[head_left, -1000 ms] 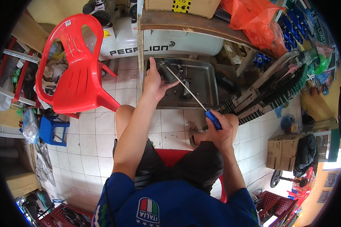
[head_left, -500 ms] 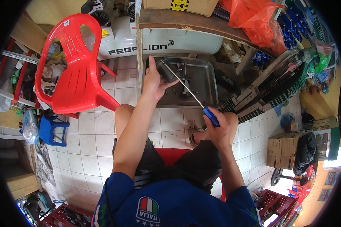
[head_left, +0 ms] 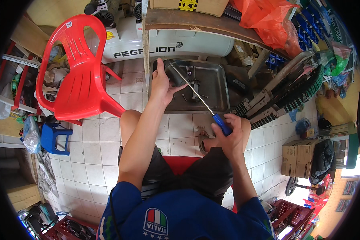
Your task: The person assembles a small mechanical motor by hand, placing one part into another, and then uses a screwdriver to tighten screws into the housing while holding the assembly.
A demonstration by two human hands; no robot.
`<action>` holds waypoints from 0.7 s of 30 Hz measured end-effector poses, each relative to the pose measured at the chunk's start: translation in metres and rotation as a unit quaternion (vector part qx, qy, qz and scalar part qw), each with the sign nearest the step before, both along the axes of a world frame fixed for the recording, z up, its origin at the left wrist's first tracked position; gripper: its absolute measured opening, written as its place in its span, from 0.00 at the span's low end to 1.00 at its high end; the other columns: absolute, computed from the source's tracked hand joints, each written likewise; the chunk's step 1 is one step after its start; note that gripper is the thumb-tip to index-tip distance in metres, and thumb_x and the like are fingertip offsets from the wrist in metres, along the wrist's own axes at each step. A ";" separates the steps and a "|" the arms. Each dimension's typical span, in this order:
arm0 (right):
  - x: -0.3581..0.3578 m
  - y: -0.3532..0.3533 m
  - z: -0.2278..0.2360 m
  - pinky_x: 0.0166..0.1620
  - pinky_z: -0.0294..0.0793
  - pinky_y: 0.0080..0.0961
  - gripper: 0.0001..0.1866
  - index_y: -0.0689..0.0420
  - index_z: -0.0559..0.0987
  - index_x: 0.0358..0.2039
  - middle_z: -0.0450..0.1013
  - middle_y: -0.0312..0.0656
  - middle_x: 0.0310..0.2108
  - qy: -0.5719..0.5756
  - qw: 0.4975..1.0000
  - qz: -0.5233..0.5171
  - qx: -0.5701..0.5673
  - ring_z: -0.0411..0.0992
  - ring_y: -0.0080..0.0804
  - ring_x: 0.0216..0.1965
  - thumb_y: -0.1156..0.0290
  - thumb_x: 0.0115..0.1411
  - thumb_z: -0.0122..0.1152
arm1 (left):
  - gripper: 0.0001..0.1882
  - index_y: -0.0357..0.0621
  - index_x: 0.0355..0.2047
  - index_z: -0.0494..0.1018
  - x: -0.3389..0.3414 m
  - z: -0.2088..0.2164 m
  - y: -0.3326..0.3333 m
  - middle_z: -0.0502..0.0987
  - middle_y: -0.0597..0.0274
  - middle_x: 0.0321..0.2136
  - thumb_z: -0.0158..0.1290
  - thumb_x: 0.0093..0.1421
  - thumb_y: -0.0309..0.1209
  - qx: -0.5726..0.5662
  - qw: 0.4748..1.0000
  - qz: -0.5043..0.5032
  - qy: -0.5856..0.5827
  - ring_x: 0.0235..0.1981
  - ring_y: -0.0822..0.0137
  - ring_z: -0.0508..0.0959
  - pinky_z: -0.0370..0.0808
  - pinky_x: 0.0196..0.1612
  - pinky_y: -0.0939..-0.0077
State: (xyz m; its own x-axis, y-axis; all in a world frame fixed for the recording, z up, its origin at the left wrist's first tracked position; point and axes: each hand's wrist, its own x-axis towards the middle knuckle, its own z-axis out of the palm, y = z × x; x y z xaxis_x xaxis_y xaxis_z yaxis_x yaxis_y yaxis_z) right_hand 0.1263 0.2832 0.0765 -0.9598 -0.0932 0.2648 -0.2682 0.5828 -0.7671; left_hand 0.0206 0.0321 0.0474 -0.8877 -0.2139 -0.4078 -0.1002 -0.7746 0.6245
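Observation:
My left hand (head_left: 161, 86) is closed round a dark, roughly cylindrical part (head_left: 174, 74) above a metal tray (head_left: 224, 86). A long-shafted screwdriver (head_left: 222, 123) slants up from my right hand (head_left: 233, 136), and its tip end reaches the dark part. My right hand keeps the blue handle between thumb and palm, with its fingers partly lifted off. Whether the tip sits in a screw cannot be made out. Several small metal pieces (head_left: 196, 86) lie in the tray beneath.
A red plastic chair (head_left: 78, 88) stands at left, a small blue stool (head_left: 55, 138) below it. Behind the tray lies a grey compressor tank (head_left: 196, 44) under a wooden shelf (head_left: 168, 20). Long metal-and-black toothed parts (head_left: 280, 94) lean at right; cardboard boxes (head_left: 300, 158) stand farther right.
The fingers of my right hand have loosened and spread from the screwdriver handle. My left hand and the dark part have hardly moved.

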 end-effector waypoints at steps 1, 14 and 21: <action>0.001 -0.001 0.003 0.35 0.73 0.29 0.14 0.62 0.76 0.41 0.75 0.44 0.31 -0.014 1.000 0.005 -0.021 0.75 0.36 0.31 0.75 0.56 0.69 | 0.34 0.48 0.60 0.61 0.000 -0.001 0.000 0.71 0.50 0.53 0.40 0.68 0.62 0.002 1.000 0.000 0.000 0.53 0.48 0.74 0.70 0.56 0.32; -0.002 0.014 -0.008 0.39 0.72 0.27 0.14 0.62 0.76 0.40 0.75 0.44 0.36 -0.033 0.999 0.013 0.031 0.74 0.35 0.33 0.75 0.55 0.71 | 0.34 0.48 0.61 0.59 0.001 0.005 0.000 0.70 0.51 0.53 0.42 0.68 0.61 -0.006 1.000 0.017 0.002 0.53 0.49 0.74 0.71 0.55 0.31; 0.003 0.005 0.015 0.38 0.70 0.19 0.15 0.63 0.77 0.39 0.75 0.39 0.33 -0.046 0.997 -0.039 0.043 0.70 0.22 0.35 0.75 0.54 0.73 | 0.33 0.49 0.60 0.60 0.002 0.003 -0.002 0.70 0.51 0.52 0.41 0.68 0.60 -0.006 1.000 0.021 -0.001 0.52 0.48 0.74 0.73 0.54 0.32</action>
